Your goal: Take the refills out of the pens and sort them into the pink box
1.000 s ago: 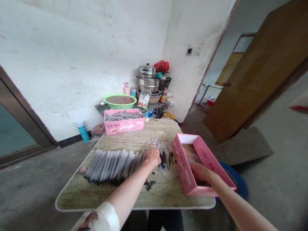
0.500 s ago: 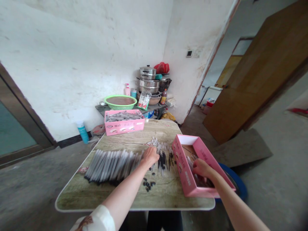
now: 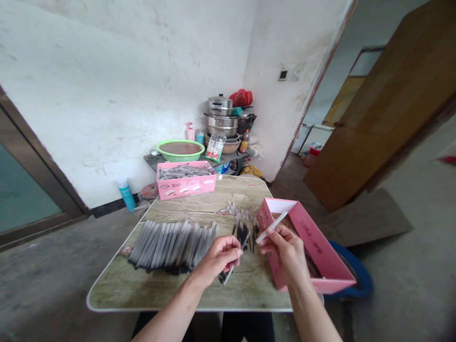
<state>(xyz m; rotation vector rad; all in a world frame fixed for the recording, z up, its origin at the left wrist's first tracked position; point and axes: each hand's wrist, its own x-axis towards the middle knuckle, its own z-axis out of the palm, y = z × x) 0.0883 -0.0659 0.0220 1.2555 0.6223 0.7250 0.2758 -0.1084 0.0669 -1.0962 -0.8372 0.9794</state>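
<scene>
My left hand pinches a thin pen refill, dark along the upper part and pale at its lower end, slanting over the table. Between the fingers of my right hand is a translucent white pen barrel, tilted up to the right in front of the open pink box. Left of my hands lies a dense row of translucent pens with black lower ends. Dark refills and small clear pieces lie beyond my hands. My left hand partly covers small black parts.
A second pink box, full of pens, stands at the far left of the table. Behind it are a green basin and stacked steel pots. A blue round object sits beneath the right box.
My right hand has come out of the right pink box with a pen barrel. My left hand has drawn back toward me from the dark refills, holding one. The view has shifted slightly.
</scene>
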